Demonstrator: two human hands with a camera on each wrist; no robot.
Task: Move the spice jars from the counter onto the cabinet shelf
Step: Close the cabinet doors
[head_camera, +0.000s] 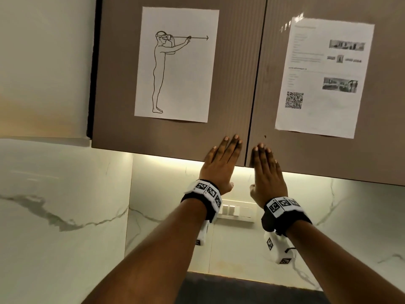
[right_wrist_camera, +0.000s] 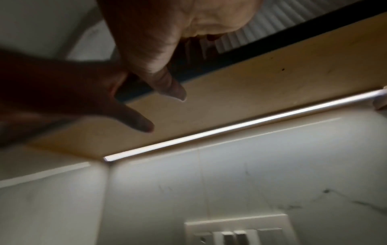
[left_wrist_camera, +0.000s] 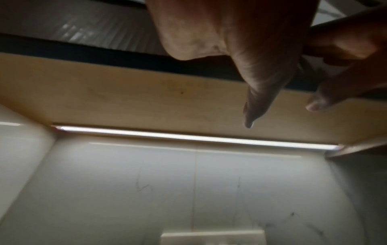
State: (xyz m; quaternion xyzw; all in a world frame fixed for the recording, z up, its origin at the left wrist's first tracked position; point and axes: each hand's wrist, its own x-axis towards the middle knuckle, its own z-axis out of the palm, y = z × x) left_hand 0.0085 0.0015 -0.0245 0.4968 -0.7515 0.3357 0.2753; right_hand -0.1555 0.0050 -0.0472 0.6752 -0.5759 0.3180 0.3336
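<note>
Two closed brown cabinet doors hang above the counter; the left door [head_camera: 175, 132] and the right door [head_camera: 317, 154] meet at a narrow seam. My left hand [head_camera: 221, 163] lies flat with straight fingers on the lower right corner of the left door. Beside it, my right hand [head_camera: 266, 167] lies flat on the lower left corner of the right door. Both thumbs hang below the doors' bottom edge, seen as the left thumb [left_wrist_camera: 257, 99] and the right thumb [right_wrist_camera: 165, 79] under the cabinet's underside. No spice jars are in view, and the shelf is hidden behind the doors.
A drawing of a standing figure [head_camera: 175, 64] is taped on the left door, a printed sheet with a QR code [head_camera: 322, 77] on the right. A light strip [left_wrist_camera: 188, 136] runs under the cabinet. A switch plate [head_camera: 237, 210] sits on the marble backsplash. The dark counter edge [head_camera: 241, 286] lies below.
</note>
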